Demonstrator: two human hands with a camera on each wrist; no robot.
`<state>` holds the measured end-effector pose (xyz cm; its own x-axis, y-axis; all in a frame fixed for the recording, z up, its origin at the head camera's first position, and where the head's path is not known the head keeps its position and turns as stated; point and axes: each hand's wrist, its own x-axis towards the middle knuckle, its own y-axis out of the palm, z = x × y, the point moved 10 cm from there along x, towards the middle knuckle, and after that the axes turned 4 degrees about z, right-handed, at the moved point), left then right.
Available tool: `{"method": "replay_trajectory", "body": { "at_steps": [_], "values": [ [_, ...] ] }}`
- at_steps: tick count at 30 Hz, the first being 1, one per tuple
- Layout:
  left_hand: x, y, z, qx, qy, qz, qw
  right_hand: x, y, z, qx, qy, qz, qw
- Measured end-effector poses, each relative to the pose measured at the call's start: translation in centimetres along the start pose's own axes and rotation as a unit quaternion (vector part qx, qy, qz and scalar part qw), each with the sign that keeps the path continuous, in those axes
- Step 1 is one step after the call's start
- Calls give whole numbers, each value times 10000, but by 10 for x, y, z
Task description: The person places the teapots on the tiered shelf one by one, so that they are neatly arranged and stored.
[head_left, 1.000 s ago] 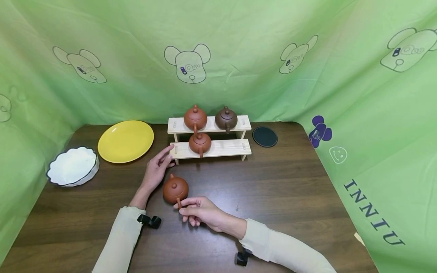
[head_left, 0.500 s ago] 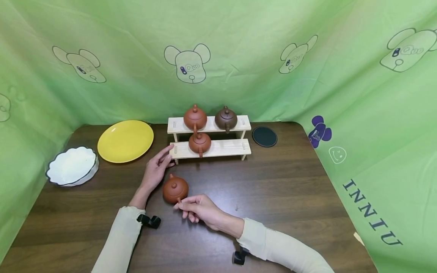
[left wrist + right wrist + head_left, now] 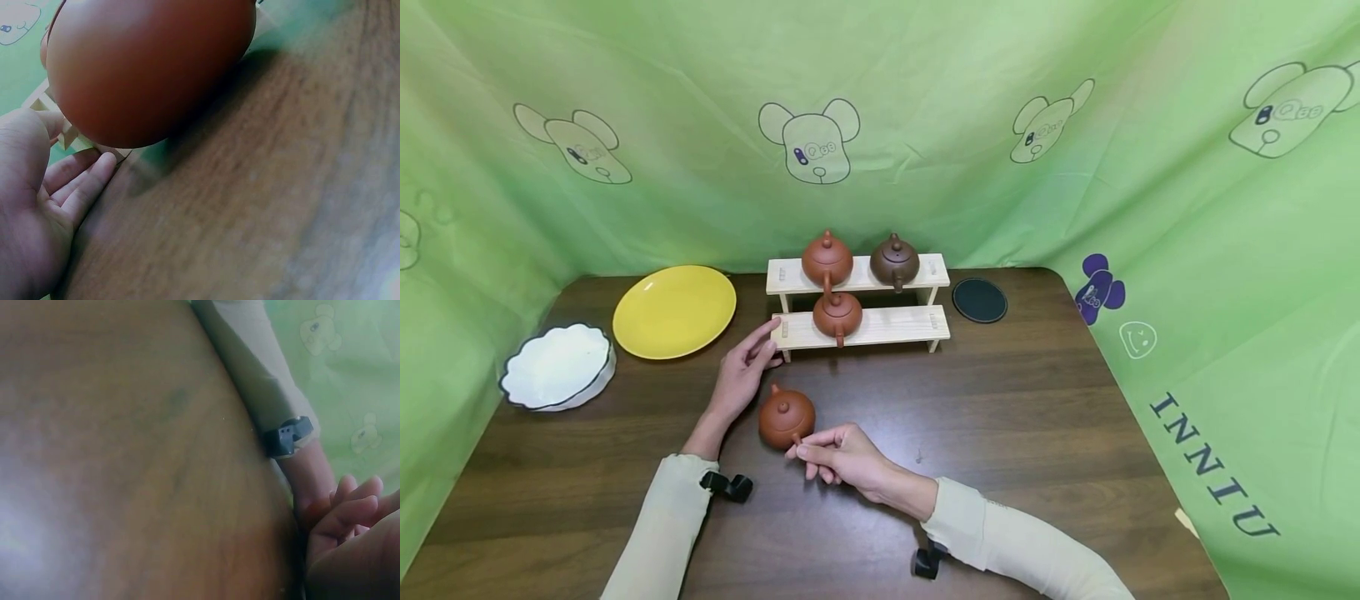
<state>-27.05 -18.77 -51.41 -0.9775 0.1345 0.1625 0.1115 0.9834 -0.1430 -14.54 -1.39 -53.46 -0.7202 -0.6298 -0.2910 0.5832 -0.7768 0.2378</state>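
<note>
In the head view, my right hand (image 3: 852, 460) pinches the handle of a reddish-brown clay teapot (image 3: 786, 417) between thumb and fingertips. Its lidded body is upright; whether it touches the tabletop I cannot tell. My left hand (image 3: 739, 379) reaches past the teapot, and its fairly straight fingers touch the left end of a low wooden shelf (image 3: 895, 326). That shelf carries a small reddish teapot (image 3: 838, 313). The teapot's rounded side (image 3: 150, 69) looms large in the left wrist view, beside the left hand (image 3: 31, 206). The right wrist view leaves the teapot mostly out.
Behind stands a higher wooden shelf (image 3: 859, 279) bearing a red-brown teapot (image 3: 827, 260) and a dark brown teapot (image 3: 895, 260). A dark round coaster (image 3: 980, 300) lies to the right. At left are a yellow plate (image 3: 674, 312) and a white scalloped dish (image 3: 557, 367). Green cloth (image 3: 925, 167) surrounds the table.
My right thumb and fingers have moved closer to the teapot's body and cover more of its handle. The left hand, shelves and other teapots look the same.
</note>
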Motion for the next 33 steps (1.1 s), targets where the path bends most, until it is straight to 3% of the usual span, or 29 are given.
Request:
{"method": "replay_trajectory", "body": {
  "at_steps": [9, 21, 33],
  "values": [
    [0, -1, -1, -67, 29, -102, 9999, -5, -7, 6, -113, -75, -64, 9999],
    [1, 2, 1, -132, -313, 10, 9994, -20, -32, 18, -155, -209, -300, 9992],
    [1, 2, 2, -98, -288, 35, 9995, -43, -57, 25, -141, -204, -629, 9977]
  ]
}}
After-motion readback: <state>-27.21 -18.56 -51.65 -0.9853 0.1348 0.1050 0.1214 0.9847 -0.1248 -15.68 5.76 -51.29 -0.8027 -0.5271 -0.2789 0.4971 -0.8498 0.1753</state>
